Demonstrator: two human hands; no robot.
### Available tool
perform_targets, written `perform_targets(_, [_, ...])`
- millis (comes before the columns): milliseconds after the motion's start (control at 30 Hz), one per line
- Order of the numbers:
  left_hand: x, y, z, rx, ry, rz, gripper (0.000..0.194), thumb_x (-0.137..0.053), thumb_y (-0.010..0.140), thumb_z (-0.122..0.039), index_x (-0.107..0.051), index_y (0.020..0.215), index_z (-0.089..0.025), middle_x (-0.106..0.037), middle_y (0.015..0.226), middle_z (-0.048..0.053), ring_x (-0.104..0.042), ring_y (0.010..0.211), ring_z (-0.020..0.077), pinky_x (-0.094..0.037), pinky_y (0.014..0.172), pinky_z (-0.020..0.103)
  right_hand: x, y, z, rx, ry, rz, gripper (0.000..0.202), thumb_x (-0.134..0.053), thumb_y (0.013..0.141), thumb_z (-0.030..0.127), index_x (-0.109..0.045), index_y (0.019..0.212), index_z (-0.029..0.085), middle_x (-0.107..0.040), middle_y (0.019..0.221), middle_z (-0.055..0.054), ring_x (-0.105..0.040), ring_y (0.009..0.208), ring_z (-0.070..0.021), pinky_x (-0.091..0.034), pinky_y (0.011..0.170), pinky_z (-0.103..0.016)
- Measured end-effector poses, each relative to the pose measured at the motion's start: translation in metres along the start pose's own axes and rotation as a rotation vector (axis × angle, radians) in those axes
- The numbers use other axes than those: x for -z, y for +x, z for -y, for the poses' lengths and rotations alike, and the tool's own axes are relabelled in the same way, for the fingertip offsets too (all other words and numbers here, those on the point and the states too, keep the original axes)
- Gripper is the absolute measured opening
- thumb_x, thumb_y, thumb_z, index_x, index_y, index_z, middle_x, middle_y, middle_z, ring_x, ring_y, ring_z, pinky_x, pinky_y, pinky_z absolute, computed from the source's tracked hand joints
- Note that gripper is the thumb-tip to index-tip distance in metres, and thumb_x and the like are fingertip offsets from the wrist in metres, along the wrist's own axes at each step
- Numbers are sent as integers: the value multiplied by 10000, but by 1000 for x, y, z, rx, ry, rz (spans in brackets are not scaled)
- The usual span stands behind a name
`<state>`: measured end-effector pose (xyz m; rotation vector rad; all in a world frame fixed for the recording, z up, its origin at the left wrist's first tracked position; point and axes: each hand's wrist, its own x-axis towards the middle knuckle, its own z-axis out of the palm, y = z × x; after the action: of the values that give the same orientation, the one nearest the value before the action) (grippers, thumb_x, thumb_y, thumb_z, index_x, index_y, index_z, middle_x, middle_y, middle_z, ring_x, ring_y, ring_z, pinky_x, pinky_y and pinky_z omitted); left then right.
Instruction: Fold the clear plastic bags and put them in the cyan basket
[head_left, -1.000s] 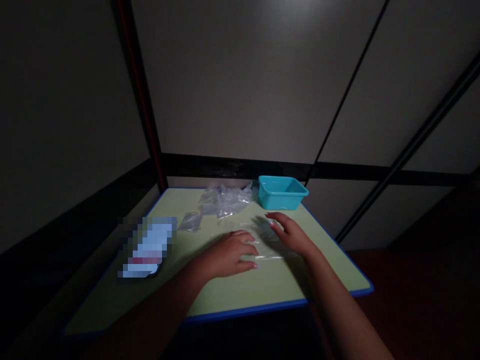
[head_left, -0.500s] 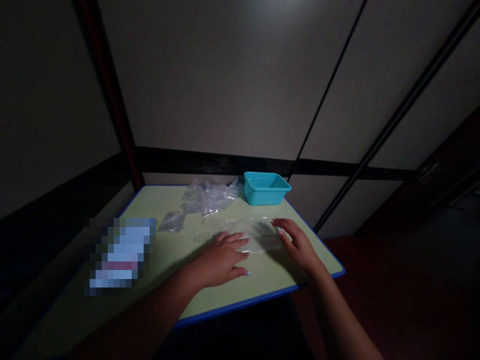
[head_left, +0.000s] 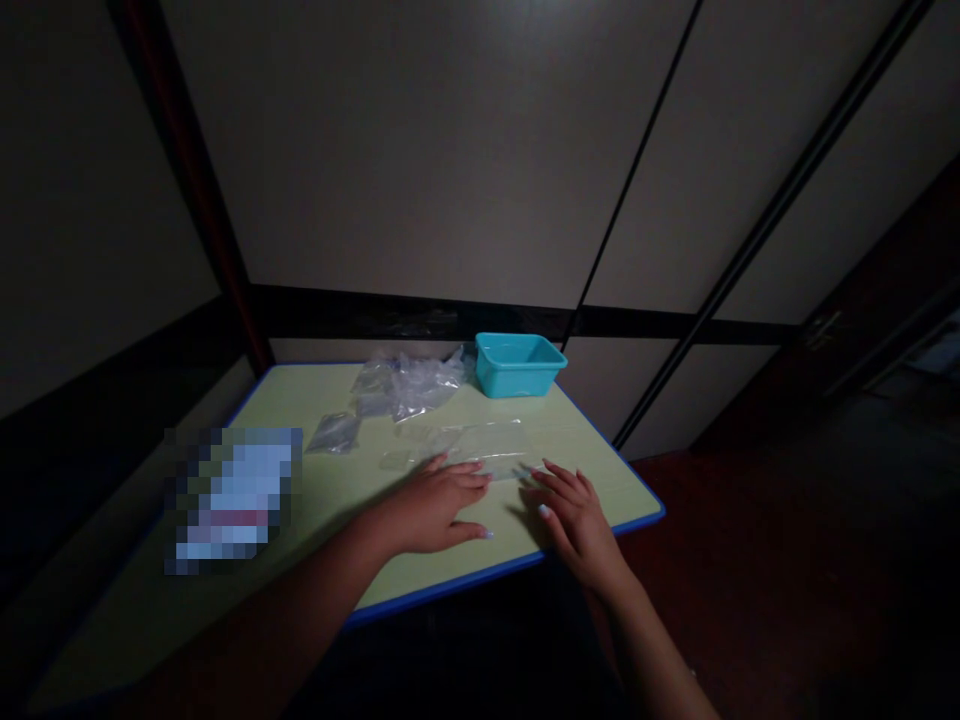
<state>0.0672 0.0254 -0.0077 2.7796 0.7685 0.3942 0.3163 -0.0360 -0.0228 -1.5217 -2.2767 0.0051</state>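
A clear plastic bag (head_left: 491, 440) lies flat on the pale yellow-green table (head_left: 600, 480) in front of me. My left hand (head_left: 435, 508) rests palm down with its fingers spread, the fingertips over the bag's near left part. Close to the bag's near right corner is my right hand (head_left: 571, 515), its thumb apart from its bent fingers. The right fingertips are at the bag's edge; whether they touch it I cannot tell. Neither hand grips anything that I can see.
A turquoise plastic basin (head_left: 519, 382) stands at the table's back right. Beside it lies a heap of crumpled clear plastic bags (head_left: 420, 383), with a small folded plastic packet (head_left: 334, 433) nearer. A blurred-out bluish item (head_left: 244, 490) lies at left. Pale panels rise behind the blue-edged table.
My right hand has moved back toward me, from the bag's right end to its near right corner. The left hand stays spread on the bag. The whole view has shifted slightly.
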Motion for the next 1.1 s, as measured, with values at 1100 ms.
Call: perform_targets(1100, [5,3,-2,61,-49,-59,408,-537,875,-390,-539,1248,-226,-484,1368,64,-432,1268,206,-280,1064,378,-12,44,-34,101,121,-175,74,-572,848,263,-623,884,224,-668,960,-65,-589,945,-225,-419,856,-383])
